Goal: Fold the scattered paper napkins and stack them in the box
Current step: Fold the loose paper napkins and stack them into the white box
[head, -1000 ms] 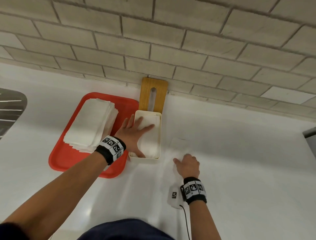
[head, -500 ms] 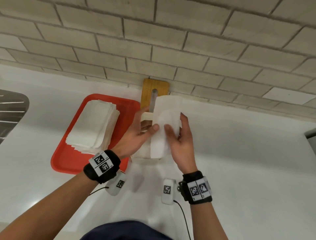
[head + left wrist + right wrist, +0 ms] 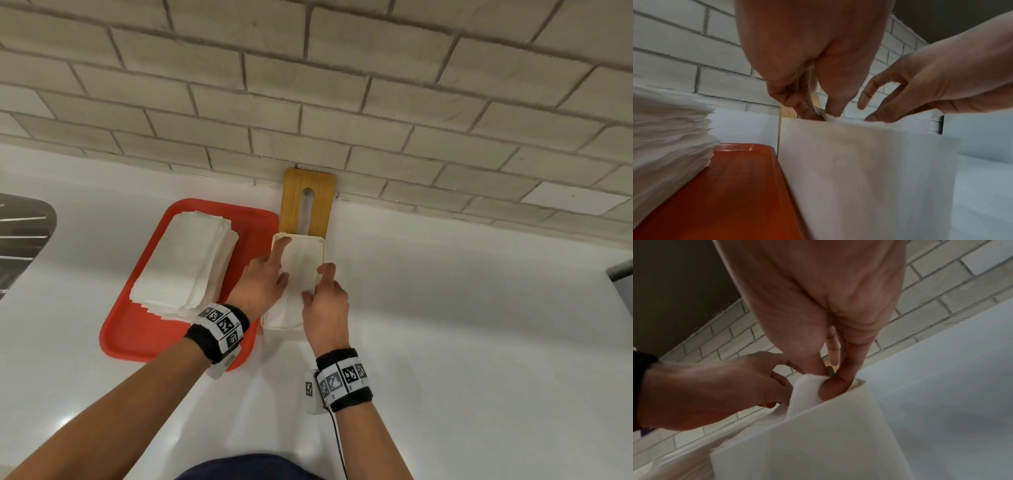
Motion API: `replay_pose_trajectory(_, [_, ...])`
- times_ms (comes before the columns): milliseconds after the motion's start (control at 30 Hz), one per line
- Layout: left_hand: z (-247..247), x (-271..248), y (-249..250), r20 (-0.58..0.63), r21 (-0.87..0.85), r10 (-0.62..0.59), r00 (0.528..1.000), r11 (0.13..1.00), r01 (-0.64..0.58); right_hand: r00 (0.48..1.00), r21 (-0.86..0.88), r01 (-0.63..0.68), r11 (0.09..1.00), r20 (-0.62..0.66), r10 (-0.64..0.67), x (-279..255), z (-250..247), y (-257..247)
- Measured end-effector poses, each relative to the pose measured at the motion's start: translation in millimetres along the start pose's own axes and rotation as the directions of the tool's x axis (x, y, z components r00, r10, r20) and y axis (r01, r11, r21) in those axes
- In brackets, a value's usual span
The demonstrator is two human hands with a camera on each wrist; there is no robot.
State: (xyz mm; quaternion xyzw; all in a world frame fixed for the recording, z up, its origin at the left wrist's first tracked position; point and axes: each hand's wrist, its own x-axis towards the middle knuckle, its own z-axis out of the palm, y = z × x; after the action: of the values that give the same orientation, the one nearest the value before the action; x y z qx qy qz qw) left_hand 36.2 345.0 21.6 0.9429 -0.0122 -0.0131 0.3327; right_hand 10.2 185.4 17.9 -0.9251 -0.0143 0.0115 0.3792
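Note:
A white open box (image 3: pixel 324 247) stands on the counter between the tray and my right arm. Both hands lower a folded white napkin (image 3: pixel 302 265) into it, on top of napkins lying inside. My left hand (image 3: pixel 283 259) holds the napkin's left edge, index finger stretched to the far rim, thumb on the paper. My right hand (image 3: pixel 317 282) pinches the near right edge. In the left wrist view, the fingers (image 3: pixel 797 100) close on the napkin (image 3: pixel 830 117) above the box wall (image 3: pixel 859 178). From the right wrist, the thumb (image 3: pixel 835 386) presses the napkin's fold (image 3: pixel 805 391).
A red tray (image 3: pixel 137 337) left of the box carries a tall stack of unfolded napkins (image 3: pixel 185 260). A wooden board (image 3: pixel 322 202) leans on the brick wall behind the box. A metal sink edge (image 3: pixel 20 233) shows at far left. White counter stretches to the right.
A second ago my left hand lay flat in the box and my right touched a napkin on the counter. Both then lifted the folded napkin and have now brought it down into the box.

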Motion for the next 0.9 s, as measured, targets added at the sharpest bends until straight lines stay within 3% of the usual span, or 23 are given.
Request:
replay_pose_trajectory(133, [2,-5,-2,-0.026,0.192,0.091,0.996,0.978,-0.084,0.999,-0.248,0.027,0.968,0.023,-0.022,-7,-5,-9])
replay_pose_trajectory(200, [2,2,-4,-0.085,0.249,0.205,0.975,0.952,-0.178,0.981,-0.379,0.174,0.909,-0.010,-0.192,-9,-5,-13])
replay_pose_trajectory(267, [-3,13,-1,0.020,0.253,0.242,0.970,0.938,-0.239,0.953,-0.385,0.297,0.874,0.060,-0.297,-14,0,-15])
replay_pose_trajectory(367, [-6,28,11,0.381,0.310,0.076,0.921,0.928,-0.205,0.918,-0.398,0.334,0.854,0.342,-0.200,-24,11,-11])
replay_pose_trajectory(467, [7,40,18,0.501,0.416,-0.029,0.865,0.884,-0.211,0.861,-0.405,0.340,0.849,0.498,-0.108,-20,9,-8])
replay_pose_trajectory(600, [25,51,8,0.562,0.543,-0.113,0.820,0.797,-0.263,0.767,-0.434,0.519,0.736,0.616,-0.178,-22,3,-5])
replay_pose_trajectory(767, [43,61,12,0.517,0.576,-0.211,0.830,0.803,-0.155,0.778,-0.435,0.572,0.695,0.556,-0.292,-24,13,5])
replay_pose_trajectory(900, [60,66,13,0.477,0.617,-0.258,0.840,0.779,-0.111,0.787,-0.488,0.583,0.650,0.537,-0.304,-29,15,3])
